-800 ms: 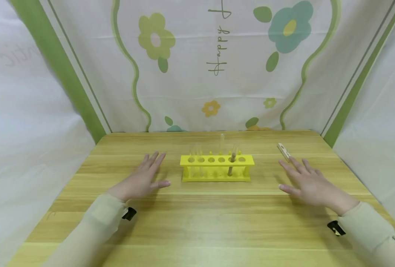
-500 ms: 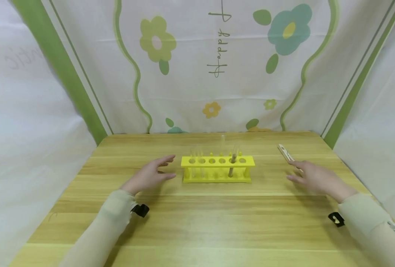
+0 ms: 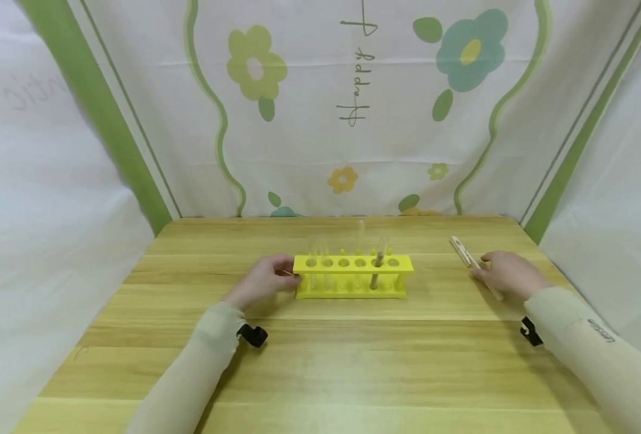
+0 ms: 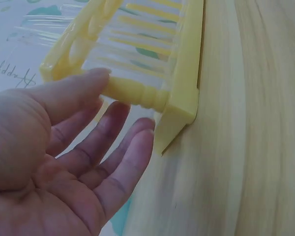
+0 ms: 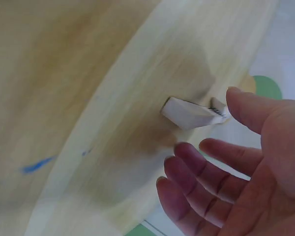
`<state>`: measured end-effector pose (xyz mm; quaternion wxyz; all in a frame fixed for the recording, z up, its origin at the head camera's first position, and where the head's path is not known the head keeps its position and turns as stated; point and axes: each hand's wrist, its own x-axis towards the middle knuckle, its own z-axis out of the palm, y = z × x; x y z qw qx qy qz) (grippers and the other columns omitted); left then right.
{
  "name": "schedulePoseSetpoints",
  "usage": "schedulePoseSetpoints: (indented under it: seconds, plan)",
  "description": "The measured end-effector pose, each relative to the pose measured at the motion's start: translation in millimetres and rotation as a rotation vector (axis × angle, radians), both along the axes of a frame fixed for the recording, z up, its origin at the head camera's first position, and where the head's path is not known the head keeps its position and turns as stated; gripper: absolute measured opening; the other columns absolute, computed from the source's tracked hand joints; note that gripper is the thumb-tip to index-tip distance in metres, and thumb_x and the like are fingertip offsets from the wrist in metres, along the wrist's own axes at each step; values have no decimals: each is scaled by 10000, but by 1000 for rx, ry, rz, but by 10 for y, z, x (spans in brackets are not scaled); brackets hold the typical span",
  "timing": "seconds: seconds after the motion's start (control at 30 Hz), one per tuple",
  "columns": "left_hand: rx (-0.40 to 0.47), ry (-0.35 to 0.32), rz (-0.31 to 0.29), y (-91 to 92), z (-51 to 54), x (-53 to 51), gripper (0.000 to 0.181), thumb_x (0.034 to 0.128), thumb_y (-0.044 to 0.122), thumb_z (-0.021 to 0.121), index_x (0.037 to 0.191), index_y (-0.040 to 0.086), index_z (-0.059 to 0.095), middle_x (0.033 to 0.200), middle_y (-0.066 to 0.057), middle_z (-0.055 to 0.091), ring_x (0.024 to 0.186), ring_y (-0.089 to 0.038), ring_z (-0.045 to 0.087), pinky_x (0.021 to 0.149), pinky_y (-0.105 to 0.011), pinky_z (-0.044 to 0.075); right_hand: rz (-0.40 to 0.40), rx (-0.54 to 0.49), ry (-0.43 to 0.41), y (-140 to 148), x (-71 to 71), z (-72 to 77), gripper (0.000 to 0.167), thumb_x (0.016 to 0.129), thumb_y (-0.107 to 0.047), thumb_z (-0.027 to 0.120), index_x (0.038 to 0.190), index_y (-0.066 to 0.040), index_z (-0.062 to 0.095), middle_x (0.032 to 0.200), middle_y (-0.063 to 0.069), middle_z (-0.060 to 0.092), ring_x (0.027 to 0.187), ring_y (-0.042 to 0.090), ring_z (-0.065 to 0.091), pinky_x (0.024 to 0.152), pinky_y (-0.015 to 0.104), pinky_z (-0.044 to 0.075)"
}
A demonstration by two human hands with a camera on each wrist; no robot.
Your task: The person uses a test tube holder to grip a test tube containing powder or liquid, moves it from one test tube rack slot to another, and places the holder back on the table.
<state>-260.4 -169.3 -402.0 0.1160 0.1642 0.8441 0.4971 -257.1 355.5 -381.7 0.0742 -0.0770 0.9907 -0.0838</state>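
Note:
A yellow test tube rack [image 3: 353, 264] stands on the table with several clear test tubes, one of them holding something dark [image 3: 376, 271]. My left hand [image 3: 261, 278] is at its left end. In the left wrist view, the thumb [image 4: 83, 88] overlaps the end post [image 4: 132, 92], and the loosely bent fingers lie just beyond; firm contact is not clear. My right hand [image 3: 510, 274] is over the near part of a wooden test tube clamp [image 3: 463, 252]. Seen from the right wrist, the clamp [image 5: 189, 113] lies between the spread thumb and fingers, apart from the fingertips.
The wooden table [image 3: 347, 361] meets a floral curtain [image 3: 304, 132] at its back edge, with white cloth at both sides. Blue marks [image 5: 37, 165] show on the wood in the right wrist view.
My left hand has moved right to the rack's end. My right hand has come in over the clamp, its fingers drawn together from a wide spread. Rack and clamp have stayed put.

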Motion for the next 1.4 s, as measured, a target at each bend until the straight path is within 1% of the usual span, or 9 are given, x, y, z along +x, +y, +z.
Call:
schedulePoseSetpoints:
  seconds: [0.1, 0.2, 0.3, 0.4, 0.63, 0.83, 1.03, 1.2, 1.4]
  plan:
    - [-40, 24, -21, 32, 5, -2, 150, 907, 217, 751, 963, 114, 657, 984, -28, 689, 923, -197, 628, 826, -367, 515, -18, 10, -24, -1, -79, -26, 682, 984, -461, 573, 1237, 172, 557, 1189, 381, 578, 1025, 542, 577, 847, 650, 443]
    - [-60, 40, -35, 48, -1, -8, 228, 906, 233, 753, 840, 95, 582, 902, -57, 674, 837, -211, 601, 764, -370, 503, -43, 4, -48, -18, -137, -40, 675, 975, -491, 577, 1211, 141, 595, 1137, 343, 621, 878, 411, 641, 769, 581, 493]
    - [-57, 52, -39, 69, -28, -28, 190, 896, 219, 764, 860, 107, 615, 885, -48, 663, 813, -205, 578, 745, -363, 498, -67, -20, -71, -53, -161, -24, 609, 971, -494, 585, 1124, 91, 654, 958, 234, 680, 731, 271, 610, 644, 466, 504]
    - [-56, 55, -39, 109, -66, -47, 143, 888, 210, 772, 906, 129, 655, 903, -17, 672, 836, -183, 599, 757, -339, 512, -92, -37, -93, -90, -172, -10, 506, 977, -472, 582, 992, 22, 690, 793, 107, 650, 651, 224, 545, 559, 380, 455]
    - [-11, 40, -69, 195, -117, -39, 148, 902, 171, 751, 1017, 106, 684, 930, -17, 678, 852, -181, 616, 762, -325, 518, -125, -27, -59, -138, -188, -14, 357, 983, -361, 598, 860, -33, 667, 708, 71, 593, 623, 226, 514, 534, 376, 422]
    - [11, 38, -75, 202, -147, -41, 190, 904, 134, 744, 1081, 87, 693, 941, -16, 681, 859, -175, 611, 764, -311, 513, -118, -9, -12, -128, -227, -59, 288, 975, -277, 614, 926, -3, 688, 710, 70, 607, 610, 230, 523, 524, 389, 424]
    - [4, 30, -68, 184, -156, -58, 186, 904, 141, 745, 1082, 122, 697, 953, -5, 685, 869, -178, 614, 767, -318, 513, -96, -23, 4, -99, -196, -42, 289, 963, -247, 617, 895, 24, 691, 732, 88, 642, 624, 235, 547, 562, 422, 457]
    - [13, 35, -74, 166, -168, -95, 192, 905, 139, 743, 1091, 144, 697, 971, -2, 690, 878, -181, 623, 772, -318, 519, -47, -48, 45, -133, -113, 118, 336, 973, -216, 577, 1038, 108, 636, 879, 207, 674, 710, 294, 605, 619, 490, 491]
    - [24, 45, -82, 131, -171, -121, 220, 909, 111, 731, 1123, 146, 692, 987, -4, 692, 879, -182, 620, 767, -318, 519, -42, -82, 66, -305, -10, 380, 425, 1036, -273, 485, 1176, 124, 547, 741, 92, 599, 587, 225, 504, 510, 387, 413]
